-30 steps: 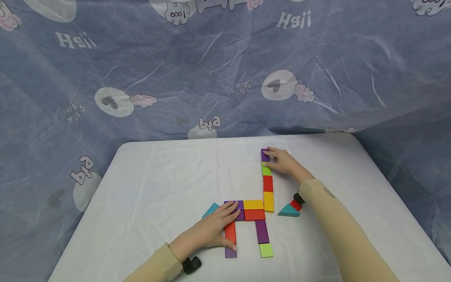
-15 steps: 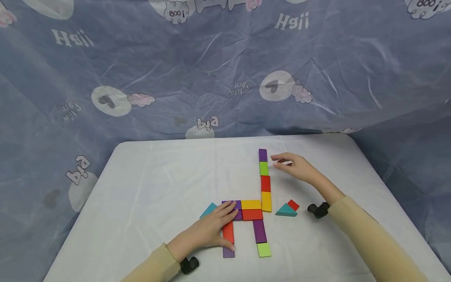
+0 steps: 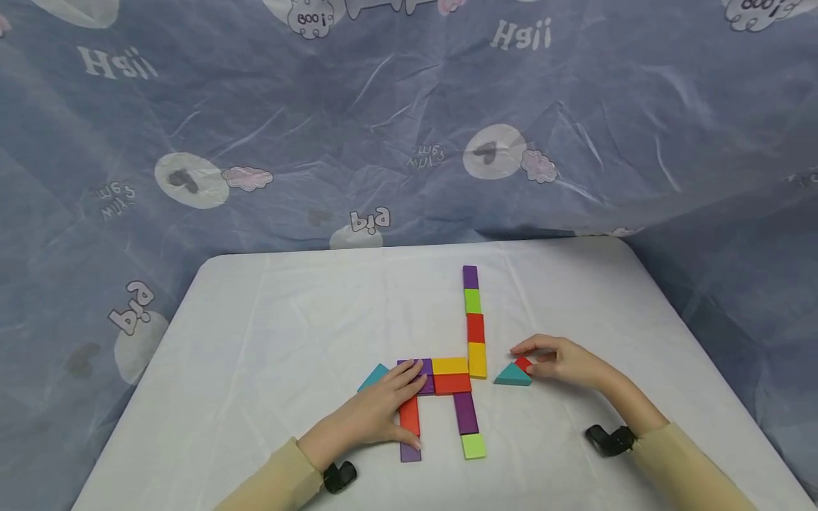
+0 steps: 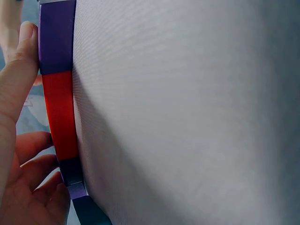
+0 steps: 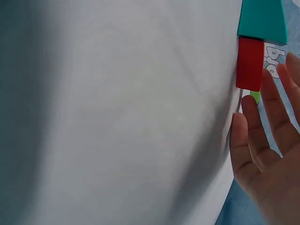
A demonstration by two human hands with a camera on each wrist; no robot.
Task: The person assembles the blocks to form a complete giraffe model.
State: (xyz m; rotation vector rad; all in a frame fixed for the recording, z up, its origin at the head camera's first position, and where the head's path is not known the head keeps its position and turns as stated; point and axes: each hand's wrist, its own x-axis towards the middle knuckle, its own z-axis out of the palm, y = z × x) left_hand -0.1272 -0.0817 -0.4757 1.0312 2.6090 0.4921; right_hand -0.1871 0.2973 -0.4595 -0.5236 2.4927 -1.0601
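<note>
My left hand point(image 3: 373, 411) lies spread over the left part of a flat figure of coloured blocks. Its fingertips rest on the purple blocks point(image 3: 427, 385), and its thumb touches the lower purple block point(image 3: 410, 453) under a red one point(image 3: 409, 417). A teal block point(image 3: 373, 376) shows partly behind this hand. On the right, my right hand point(image 3: 565, 363) reaches over a small red block point(image 3: 523, 364), thumb and fingers apart around it. That red block leans against a teal triangle block point(image 3: 513, 375). In the right wrist view the fingers point(image 5: 276, 103) are loosely extended beside the red block.
A column of yellow point(image 3: 477, 360), red, green and purple point(image 3: 470, 277) blocks runs up from the figure's right end. Below, a purple block point(image 3: 466, 413) and a green block point(image 3: 473, 446) form another leg. The white table point(image 3: 307, 305) meets a blue printed cloth point(image 3: 358, 142) behind.
My right hand has let go of the column's top, moved away to the right, then come down to the small red block. My left hand stays on the figure.
</note>
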